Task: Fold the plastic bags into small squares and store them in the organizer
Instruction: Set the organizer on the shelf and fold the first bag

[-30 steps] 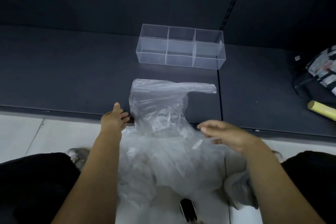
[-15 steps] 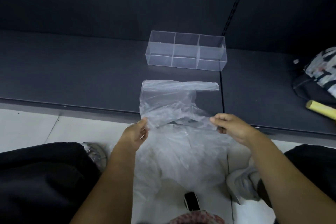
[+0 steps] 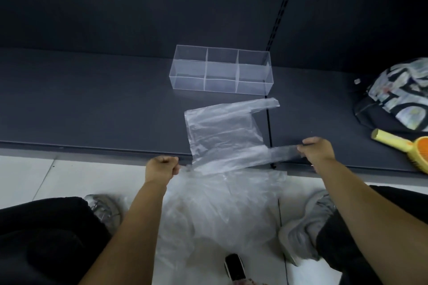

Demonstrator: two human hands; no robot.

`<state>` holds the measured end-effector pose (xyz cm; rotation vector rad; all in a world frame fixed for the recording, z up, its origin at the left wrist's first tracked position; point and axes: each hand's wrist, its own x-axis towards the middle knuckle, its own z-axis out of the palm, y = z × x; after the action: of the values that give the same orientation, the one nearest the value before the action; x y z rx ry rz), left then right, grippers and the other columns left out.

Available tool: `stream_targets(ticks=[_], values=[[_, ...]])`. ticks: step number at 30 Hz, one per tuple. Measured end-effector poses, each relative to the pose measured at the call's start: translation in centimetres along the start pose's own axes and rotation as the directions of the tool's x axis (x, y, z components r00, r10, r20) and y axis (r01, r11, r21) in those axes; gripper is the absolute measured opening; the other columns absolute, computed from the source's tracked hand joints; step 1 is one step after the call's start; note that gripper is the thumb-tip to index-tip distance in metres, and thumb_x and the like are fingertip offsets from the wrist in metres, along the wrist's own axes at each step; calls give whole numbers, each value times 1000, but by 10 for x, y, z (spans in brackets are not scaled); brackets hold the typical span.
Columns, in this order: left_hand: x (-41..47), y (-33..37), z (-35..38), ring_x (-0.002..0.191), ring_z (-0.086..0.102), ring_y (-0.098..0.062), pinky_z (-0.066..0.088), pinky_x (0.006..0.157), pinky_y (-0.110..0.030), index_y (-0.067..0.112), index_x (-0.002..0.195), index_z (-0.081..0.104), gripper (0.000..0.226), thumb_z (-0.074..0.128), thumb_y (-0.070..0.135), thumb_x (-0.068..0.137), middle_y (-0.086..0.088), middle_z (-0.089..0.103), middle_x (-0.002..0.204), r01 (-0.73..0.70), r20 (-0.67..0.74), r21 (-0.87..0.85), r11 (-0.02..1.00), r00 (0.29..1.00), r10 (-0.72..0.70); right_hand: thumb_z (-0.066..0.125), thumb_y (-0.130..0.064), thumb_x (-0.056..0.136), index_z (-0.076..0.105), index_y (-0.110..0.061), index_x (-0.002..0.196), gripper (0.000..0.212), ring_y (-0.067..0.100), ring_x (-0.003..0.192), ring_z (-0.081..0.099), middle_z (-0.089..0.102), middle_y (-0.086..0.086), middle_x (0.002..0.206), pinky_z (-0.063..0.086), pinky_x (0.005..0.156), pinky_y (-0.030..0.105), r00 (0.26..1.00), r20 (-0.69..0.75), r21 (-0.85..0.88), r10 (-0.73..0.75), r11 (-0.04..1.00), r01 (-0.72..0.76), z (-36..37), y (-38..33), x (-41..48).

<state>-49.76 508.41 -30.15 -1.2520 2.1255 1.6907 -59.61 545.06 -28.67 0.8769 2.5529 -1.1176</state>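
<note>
A clear plastic bag [image 3: 222, 134] lies spread on the dark shelf [image 3: 92, 104], one handle pointing right at its far edge. My left hand [image 3: 162, 169] pinches the bag's near left corner at the shelf edge. My right hand [image 3: 317, 149] grips the near handle, stretched out to the right. The clear acrylic organizer [image 3: 221, 69], with three columns of compartments, stands behind the bag and holds nothing. A pile of more clear bags [image 3: 222, 210] lies on the white floor between my feet.
At the right on the shelf lie a patterned dark bag [image 3: 398, 97] and a yellow brush with an orange head [image 3: 403, 148]. A vertical slotted rail [image 3: 281, 4] splits the back panel. My grey shoes [image 3: 305, 229] and a small black object [image 3: 234, 265] are on the floor.
Both hands took hold of the bag's near edge and pulled apart, stretching it flat along the shelf edge. My right hand moved right with the handle. The view shifted.
</note>
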Motion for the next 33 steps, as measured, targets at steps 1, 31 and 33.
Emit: stream_targets(ticks=[1, 31, 33], values=[[1, 6, 3, 69, 61, -29, 50, 70, -34, 3, 75, 64, 22, 59, 15, 93, -15, 65, 72, -56, -66, 82, 995, 996, 62, 63, -2, 80, 63, -4, 111, 31, 33, 89, 61, 64, 18, 106, 49, 75, 35, 999, -48, -73, -6, 997, 3, 2, 0, 4], [90, 51, 65, 148, -10, -19, -15, 116, -46, 18, 153, 0, 83, -10, 63, 85, -3, -6, 161, -507, 316, 846, 163, 724, 613, 49, 2, 85, 65, -7, 101, 25, 36, 97, 58, 63, 18, 104, 44, 83, 42, 803, -418, -190, -425, 905, 380, 81, -113, 55], [79, 54, 71, 148, -2, -21, -11, 117, -42, 11, 153, 13, 74, -3, 51, 92, -7, 3, 161, -529, 249, 812, 245, 695, 675, 49, 6, 84, 65, -4, 108, 31, 34, 100, 57, 63, 18, 107, 44, 90, 42, 712, -250, -176, -656, 754, 632, 123, -121, 3]])
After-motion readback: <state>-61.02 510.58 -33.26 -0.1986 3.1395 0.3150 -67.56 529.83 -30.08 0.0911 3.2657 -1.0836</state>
